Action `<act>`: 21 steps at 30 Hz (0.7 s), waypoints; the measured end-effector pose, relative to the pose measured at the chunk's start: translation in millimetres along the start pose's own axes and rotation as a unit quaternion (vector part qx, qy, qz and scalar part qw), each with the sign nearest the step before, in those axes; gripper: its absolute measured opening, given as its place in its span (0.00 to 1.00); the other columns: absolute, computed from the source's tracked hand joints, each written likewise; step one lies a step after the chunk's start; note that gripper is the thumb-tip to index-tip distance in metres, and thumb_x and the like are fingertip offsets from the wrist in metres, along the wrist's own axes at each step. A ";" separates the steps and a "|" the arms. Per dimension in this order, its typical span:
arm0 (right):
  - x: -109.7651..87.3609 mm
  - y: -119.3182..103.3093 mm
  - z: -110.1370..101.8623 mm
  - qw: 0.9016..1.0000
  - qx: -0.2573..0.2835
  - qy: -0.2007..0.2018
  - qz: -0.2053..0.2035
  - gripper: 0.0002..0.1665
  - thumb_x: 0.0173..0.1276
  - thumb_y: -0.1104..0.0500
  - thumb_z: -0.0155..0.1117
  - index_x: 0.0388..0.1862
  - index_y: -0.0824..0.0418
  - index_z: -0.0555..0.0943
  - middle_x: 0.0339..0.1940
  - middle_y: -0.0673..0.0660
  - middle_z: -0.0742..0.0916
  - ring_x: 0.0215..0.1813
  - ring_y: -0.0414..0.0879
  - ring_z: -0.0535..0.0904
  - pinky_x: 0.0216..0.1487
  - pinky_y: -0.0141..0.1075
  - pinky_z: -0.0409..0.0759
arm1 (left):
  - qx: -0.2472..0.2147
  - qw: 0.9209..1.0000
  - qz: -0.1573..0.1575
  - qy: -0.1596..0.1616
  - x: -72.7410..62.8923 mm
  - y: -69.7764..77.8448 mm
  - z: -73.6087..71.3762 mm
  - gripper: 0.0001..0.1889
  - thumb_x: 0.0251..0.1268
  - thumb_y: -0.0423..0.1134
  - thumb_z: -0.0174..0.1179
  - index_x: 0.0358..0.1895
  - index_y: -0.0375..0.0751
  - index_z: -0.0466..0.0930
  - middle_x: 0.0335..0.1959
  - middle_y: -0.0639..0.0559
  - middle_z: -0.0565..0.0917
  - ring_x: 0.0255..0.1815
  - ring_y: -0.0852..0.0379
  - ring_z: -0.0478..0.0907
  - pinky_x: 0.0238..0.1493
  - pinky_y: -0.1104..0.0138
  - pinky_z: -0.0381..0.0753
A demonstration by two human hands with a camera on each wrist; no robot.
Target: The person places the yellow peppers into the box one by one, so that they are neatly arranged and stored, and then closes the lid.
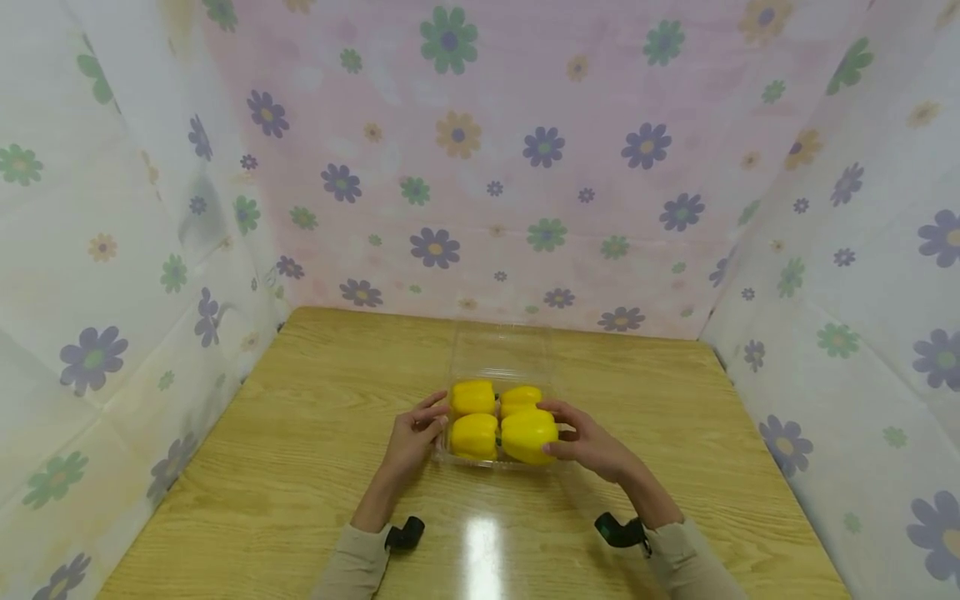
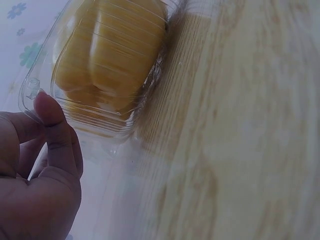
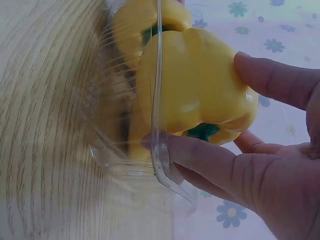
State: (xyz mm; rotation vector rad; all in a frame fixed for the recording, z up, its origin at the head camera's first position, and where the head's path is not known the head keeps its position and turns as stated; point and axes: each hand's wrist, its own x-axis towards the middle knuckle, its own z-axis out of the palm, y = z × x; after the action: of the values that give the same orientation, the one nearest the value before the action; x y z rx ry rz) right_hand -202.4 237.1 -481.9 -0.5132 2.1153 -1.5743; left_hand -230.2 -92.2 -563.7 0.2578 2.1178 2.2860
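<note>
Beige sleeves (image 1: 347, 560) and black wrist mounts (image 1: 405, 533) lie nearest the camera, leading to two hands at a clear plastic clamshell (image 1: 487, 465) on the wood-grain tabletop (image 1: 337, 358). The left hand (image 1: 409, 439) pinches the clamshell's left rim; the right hand (image 1: 596, 446) grasps the front-right yellow bell pepper (image 1: 529, 435), which stands partly above the rim. The back-left pepper (image 1: 472, 397), back-right pepper (image 1: 520, 397) and front-left pepper (image 1: 474, 438) sit inside, and the lid (image 1: 501, 350) is folded back behind them. The step in hand seems to be seating the held pepper, though lifting it out would look alike. Done well, it calls for a light left pinch that steadies the thin tray without bending it, and a level, gentle path for the pepper, clear of its neighbours. One right finger lies across the rim, so it could drag the wall; releasing should wait until the pepper bears on the bottom.
</note>
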 end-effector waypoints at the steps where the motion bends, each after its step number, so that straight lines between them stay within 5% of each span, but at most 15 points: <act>1: 0.3 0.0 0.1 1.000 0.001 0.000 0.001 0.43 0.74 0.61 0.64 0.80 0.67 0.54 0.75 0.74 0.63 0.68 0.65 0.73 0.60 0.50 0.81 | 0.001 1.000 0.000 0.000 0.0 0.2 -0.2 0.12 0.73 0.28 0.59 0.54 0.28 0.85 0.72 0.44 0.74 0.36 0.62 0.78 0.26 0.75 0.76; 13: 4.0 7.2 2.0 1.000 -0.022 0.016 -0.011 0.39 0.70 0.64 0.67 0.76 0.68 0.63 0.72 0.72 0.66 0.64 0.63 0.74 0.54 0.41 0.84 | -0.009 1.000 -0.008 -0.002 -0.5 -0.1 0.5 0.13 0.73 0.28 0.59 0.55 0.26 0.84 0.73 0.42 0.73 0.38 0.62 0.79 0.25 0.75 0.76; 21: 3.6 4.3 3.0 0.996 -0.071 0.045 -0.012 0.40 0.67 0.63 0.71 0.75 0.66 0.67 0.74 0.71 0.68 0.71 0.71 0.66 0.65 0.57 0.77 | -0.016 1.000 -0.010 -0.004 -0.1 0.7 1.4 0.13 0.73 0.27 0.59 0.55 0.25 0.84 0.73 0.42 0.72 0.30 0.62 0.75 0.24 0.75 0.75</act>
State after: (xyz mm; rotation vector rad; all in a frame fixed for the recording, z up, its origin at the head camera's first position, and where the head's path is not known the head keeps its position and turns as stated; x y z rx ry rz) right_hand -203.9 234.0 -487.2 -0.5256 2.3096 -1.4921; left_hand -229.9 -90.9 -562.9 0.2443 2.0678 2.3022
